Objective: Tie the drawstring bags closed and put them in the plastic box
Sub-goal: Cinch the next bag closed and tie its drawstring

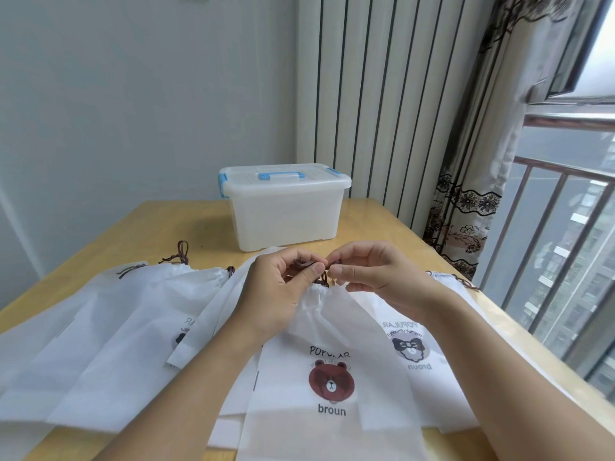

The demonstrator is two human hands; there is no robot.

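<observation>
A white drawstring bag (pixel 327 331) with a brown bear print and the word "broun" lies in front of me, its neck gathered tight. My left hand (pixel 279 287) and my right hand (pixel 376 274) meet just above that neck, and each pinches the brown drawstring (pixel 304 262) between thumb and fingers. Several more white bags lie flat on the table, a pile on the left (pixel 109 327) and one with a mirrored print on the right (pixel 412 344). The translucent plastic box (pixel 286 214) with blue latches and handle stands behind the bags with its lid on.
The wooden table (pixel 173 224) ends at a pale wall on the left. A ribbed radiator panel (pixel 382 94) stands behind the box. A patterned curtain (pixel 472 207) and a window with railings (pixel 565 244) run along the right side.
</observation>
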